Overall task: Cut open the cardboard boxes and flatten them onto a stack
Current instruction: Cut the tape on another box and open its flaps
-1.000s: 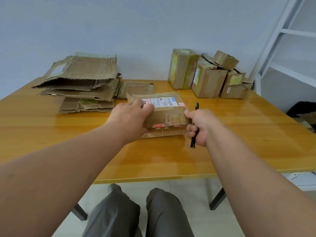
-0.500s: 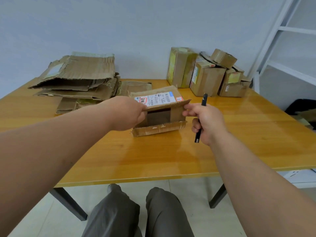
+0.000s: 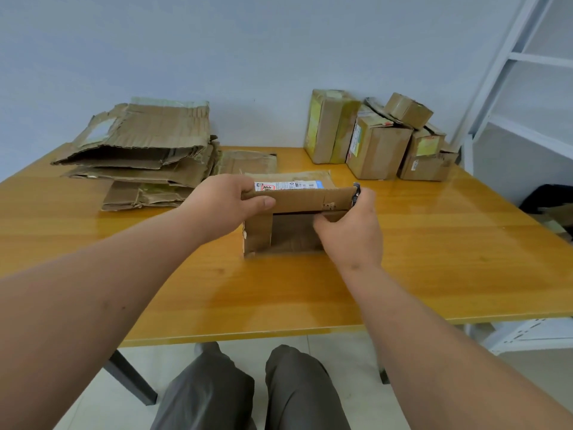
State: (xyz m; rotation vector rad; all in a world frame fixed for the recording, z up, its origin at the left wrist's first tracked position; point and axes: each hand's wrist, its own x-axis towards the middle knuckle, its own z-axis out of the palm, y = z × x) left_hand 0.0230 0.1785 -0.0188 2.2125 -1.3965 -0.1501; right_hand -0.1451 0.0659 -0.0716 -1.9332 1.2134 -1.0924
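A small cardboard box [image 3: 310, 200] with a white shipping label stands on the yellow table [image 3: 434, 259], its open end facing me. My left hand [image 3: 226, 203] pinches the left end of its raised top flap. My right hand [image 3: 353, 231] grips a black cutter [image 3: 356, 192] in its fist, and its fingers reach into the box opening on the right side. Only the cutter's top end shows above the flap. A stack of flattened cardboard [image 3: 145, 153] lies at the back left.
Several uncut taped boxes [image 3: 375, 141] stand at the back right against the wall. A white metal shelf frame [image 3: 527, 88] rises on the right. My knees [image 3: 248, 389] are below the table's front edge.
The box has been pulled open from flat to standing, with its top flap lifted. My right hand moved left from beside the box into its opening.
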